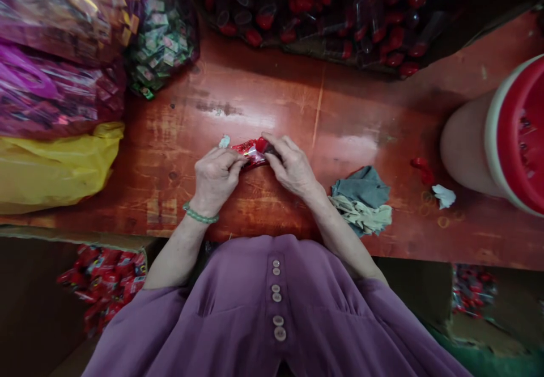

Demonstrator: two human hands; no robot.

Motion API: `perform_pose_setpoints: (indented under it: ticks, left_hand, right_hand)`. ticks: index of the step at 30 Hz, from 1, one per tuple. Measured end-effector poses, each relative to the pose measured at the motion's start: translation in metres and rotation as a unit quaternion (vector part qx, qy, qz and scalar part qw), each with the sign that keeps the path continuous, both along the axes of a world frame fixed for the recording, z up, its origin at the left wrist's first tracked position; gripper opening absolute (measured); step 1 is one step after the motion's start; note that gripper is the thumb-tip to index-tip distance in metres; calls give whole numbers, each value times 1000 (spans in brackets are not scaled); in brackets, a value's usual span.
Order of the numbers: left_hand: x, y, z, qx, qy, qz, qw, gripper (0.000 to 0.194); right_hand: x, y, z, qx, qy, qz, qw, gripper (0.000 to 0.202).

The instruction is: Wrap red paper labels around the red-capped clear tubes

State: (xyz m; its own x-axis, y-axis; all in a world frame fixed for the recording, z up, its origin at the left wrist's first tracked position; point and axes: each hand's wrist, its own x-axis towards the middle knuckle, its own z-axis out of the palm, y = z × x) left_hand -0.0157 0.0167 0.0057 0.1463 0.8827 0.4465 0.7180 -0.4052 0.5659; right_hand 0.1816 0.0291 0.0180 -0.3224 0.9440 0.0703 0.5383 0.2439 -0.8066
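Table of glossy reddish-brown wood point(272, 99) spans the head view, with a small shiny red plastic packet point(254, 155) near its front edge, between the hands. The left hand point(216, 174) pinches the packet's left end, while the right hand point(293, 167), thumb and fingers nearly closed, grips its right end by a dark red piece point(261, 144); crumpled grey-green cloth point(361, 185) lies beside the right forearm

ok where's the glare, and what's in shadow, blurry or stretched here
head view: pale glare on the middle of the table; head view: tubes at the top sunk in dark shadow; head view: top-left bag soft, its contents smeared; head view: bucket at the right edge seems tipped and stretched, probably wide-lens distortion
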Motion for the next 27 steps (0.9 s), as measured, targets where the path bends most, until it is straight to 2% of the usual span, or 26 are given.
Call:
perform_pose_setpoints:
  ticks: [2,5,7,9,11,18,22,27]
  left_hand:
    - [-1,-5,6,-5,-32,5,999,15]
    - [-1,-13,17,-1,-59,3,998,14]
    - [1,-19,23,6,-75,-12,997,11]
    - [3,-25,26,4,-95,-28,995,9]
    - [6,-30,26,-19,-120,-34,992,12]
    - [12,-47,28,-124,-212,-14,969,9]
    - [13,-51,32,-105,-219,-15,970,9]
    - [12,-53,30,-77,-213,-53,973,5]
  right_hand:
    - [6,-3,4,-49,118,-29,991,41]
    - [16,-11,12,-146,283,-64,946,49]
    - [21,-18,16,-185,355,-76,913,47]
    - [23,-25,19,-204,388,-76,896,40]
    - [24,-32,21,-208,380,-71,898,34]
    - [25,-47,31,-131,204,-32,970,26]
    - [28,-49,36,-78,160,8,984,21]
    - [29,-48,44,-26,100,60,993,21]
